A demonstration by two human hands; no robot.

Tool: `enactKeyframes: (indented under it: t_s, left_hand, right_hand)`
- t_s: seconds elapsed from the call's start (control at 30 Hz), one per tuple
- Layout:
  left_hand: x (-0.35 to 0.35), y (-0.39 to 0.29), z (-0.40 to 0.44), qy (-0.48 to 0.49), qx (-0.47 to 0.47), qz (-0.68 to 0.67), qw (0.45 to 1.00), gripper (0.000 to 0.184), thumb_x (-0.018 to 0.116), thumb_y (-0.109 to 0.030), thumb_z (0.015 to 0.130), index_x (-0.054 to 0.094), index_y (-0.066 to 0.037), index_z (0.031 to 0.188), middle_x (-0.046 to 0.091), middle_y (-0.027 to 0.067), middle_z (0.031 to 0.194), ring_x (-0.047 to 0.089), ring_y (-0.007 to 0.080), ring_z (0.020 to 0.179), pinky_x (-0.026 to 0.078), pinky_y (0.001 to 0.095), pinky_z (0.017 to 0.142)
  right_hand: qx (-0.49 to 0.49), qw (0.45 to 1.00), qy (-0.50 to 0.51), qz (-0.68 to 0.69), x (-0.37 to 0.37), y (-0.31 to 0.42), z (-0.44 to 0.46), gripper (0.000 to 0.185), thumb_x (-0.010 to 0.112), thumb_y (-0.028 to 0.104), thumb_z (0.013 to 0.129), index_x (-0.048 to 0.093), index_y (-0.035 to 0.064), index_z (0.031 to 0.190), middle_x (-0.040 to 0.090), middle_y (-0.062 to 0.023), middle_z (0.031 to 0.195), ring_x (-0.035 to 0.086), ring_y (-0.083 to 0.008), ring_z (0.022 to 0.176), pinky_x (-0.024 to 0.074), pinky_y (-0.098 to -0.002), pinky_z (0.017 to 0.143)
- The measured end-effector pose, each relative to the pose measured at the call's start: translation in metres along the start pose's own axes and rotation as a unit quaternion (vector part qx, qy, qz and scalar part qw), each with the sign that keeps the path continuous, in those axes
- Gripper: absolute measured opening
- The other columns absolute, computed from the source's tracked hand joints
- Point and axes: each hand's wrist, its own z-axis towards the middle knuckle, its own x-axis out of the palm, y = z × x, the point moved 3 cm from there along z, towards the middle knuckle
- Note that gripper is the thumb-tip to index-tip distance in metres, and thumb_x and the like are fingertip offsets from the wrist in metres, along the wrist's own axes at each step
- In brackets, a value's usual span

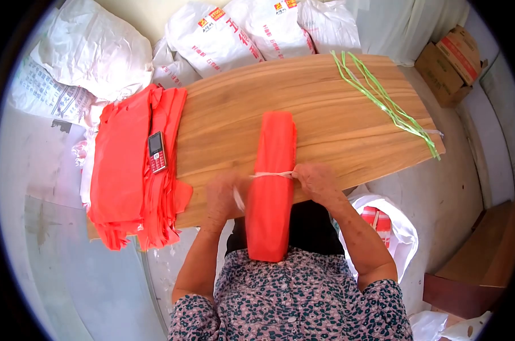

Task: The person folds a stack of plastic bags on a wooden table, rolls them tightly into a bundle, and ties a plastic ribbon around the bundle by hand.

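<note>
A long folded bundle of red fabric lies across the table's near edge, its lower end against my patterned shirt. Around its middle runs a thin white tie. My right hand is closed at the bundle's right side, fingertips pinching the tie. On the left side, my left hand is blurred by motion; its fingers appear closed on the other part of the tie, and a loose white end hangs beside them.
A stack of red fabric pieces with a mobile phone on top is at the table's left. Green strings lie at the right. White sacks stand behind the wooden table. Cardboard boxes and an open white bag are rightward.
</note>
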Motion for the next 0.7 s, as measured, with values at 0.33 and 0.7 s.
enactKeyframes:
  t_s: [0.33, 0.7]
  left_hand:
    - [0.008, -0.022, 0.028, 0.156, -0.325, -0.47, 0.806, 0.036, 0.06, -0.038, 0.09, 0.064, -0.007, 0.074, 0.051, -0.0048, 0.066, 0.045, 0.007, 0.06, 0.035, 0.0265, 0.053]
    - [0.023, -0.009, 0.034, 0.146, -0.255, -0.421, 0.858, 0.03, 0.06, -0.031, 0.095, 0.062, -0.007, 0.077, 0.055, -0.0016, 0.064, 0.047, 0.0063, 0.055, 0.034, 0.0225, 0.05]
  right_hand:
    - [0.038, 0.999, 0.016, 0.0, 0.0, 0.003, 0.001, 0.025, 0.051, 0.026, 0.095, 0.064, 0.0092, 0.082, 0.066, -0.0138, 0.08, 0.062, -0.0379, 0.076, 0.0468, -0.0479, 0.065]
    - [0.025, 0.999, -0.024, -0.009, 0.004, 0.001, -0.004, 0.023, 0.052, 0.024, 0.094, 0.063, 0.0089, 0.081, 0.065, -0.015, 0.078, 0.062, -0.037, 0.074, 0.0468, -0.0477, 0.063]
